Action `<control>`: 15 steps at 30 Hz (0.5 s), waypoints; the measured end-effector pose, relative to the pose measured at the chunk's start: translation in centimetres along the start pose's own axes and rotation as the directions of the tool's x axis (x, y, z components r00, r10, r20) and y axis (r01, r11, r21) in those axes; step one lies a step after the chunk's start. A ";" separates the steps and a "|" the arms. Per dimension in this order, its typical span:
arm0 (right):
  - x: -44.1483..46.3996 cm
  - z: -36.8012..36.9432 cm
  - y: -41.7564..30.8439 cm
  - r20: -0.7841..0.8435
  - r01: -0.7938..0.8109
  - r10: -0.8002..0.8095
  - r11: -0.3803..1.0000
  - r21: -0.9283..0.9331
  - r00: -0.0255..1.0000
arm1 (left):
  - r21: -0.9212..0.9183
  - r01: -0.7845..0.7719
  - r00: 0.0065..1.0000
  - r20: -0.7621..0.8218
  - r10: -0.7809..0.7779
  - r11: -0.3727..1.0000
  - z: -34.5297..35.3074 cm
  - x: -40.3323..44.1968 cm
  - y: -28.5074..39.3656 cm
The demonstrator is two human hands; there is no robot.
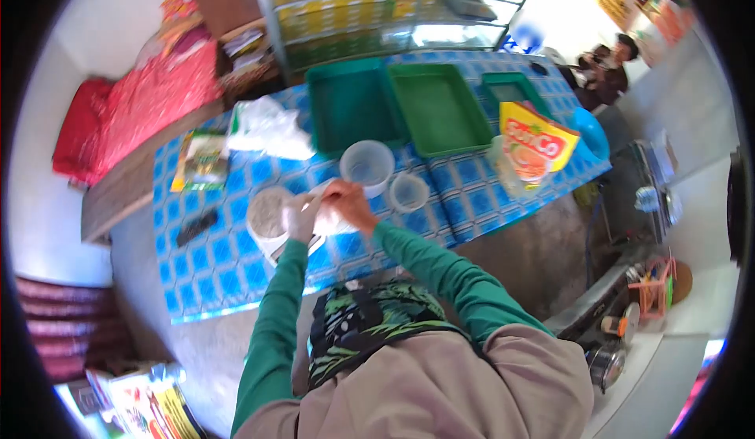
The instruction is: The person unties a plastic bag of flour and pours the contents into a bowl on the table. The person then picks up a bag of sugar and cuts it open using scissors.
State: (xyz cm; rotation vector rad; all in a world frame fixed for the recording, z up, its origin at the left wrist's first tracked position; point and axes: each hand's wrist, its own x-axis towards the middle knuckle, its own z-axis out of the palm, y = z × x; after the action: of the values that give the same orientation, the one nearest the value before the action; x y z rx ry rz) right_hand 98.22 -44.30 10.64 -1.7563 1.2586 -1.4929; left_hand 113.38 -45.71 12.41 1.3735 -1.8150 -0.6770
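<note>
My left hand [299, 217], which looks pale as if gloved, is at the right edge of a round container of greyish contents [268, 212] on a white scale [273, 249]. Close beside it, my right hand [351, 204] is bare, its fingers bent together. Between the hands is something whitish and translucent [324, 217], too blurred to name; the fingers of both hands meet at it. Just beyond my right hand stands a clear round tub [367, 167], with a smaller clear tub [409, 193] to its right.
Green trays [439, 109] line the table's far side. A white plastic bag [270, 128], a packet [206, 160] and a dark object [197, 227] lie left. A yellow SunCo pouch [536, 146] and blue bowl [590, 134] are right. A person [606, 73] sits beyond.
</note>
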 end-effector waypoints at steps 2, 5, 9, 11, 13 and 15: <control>0.2 -0.1 -0.4 0.016 -0.034 0.033 0.999 0.040 0.999 | -0.052 -0.005 0.999 -0.048 0.002 0.999 0.3 0.0 0.1; 1.0 -0.9 -1.7 0.108 -0.159 0.155 0.987 0.028 0.982 | -0.106 0.063 0.987 -0.139 -0.077 0.992 0.8 -0.3 0.6; 2.7 -2.0 -3.5 0.181 -0.435 0.423 0.900 0.032 0.888 | -0.026 -0.115 0.964 -0.246 0.105 0.993 1.3 -0.8 0.6; 3.6 -2.4 -3.6 0.199 -0.362 0.362 0.931 -0.041 0.911 | 0.044 -0.155 0.959 -0.234 0.161 0.987 1.6 -0.8 0.3; 4.7 -2.6 -3.9 0.214 -0.285 0.303 0.952 -0.112 0.929 | 0.159 -0.209 0.958 -0.164 0.234 0.965 1.8 -0.8 0.0; 5.6 -2.7 -4.0 0.379 -0.256 0.303 0.952 -0.170 0.874 | 0.231 -0.259 0.941 -0.160 0.299 0.938 1.9 -0.7 0.1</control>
State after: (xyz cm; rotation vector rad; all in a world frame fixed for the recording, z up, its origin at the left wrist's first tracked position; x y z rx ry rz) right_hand 96.76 -47.03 17.35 -1.7463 1.3274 -0.8548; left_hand 111.89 -45.11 11.18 1.2265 -1.9123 -0.2013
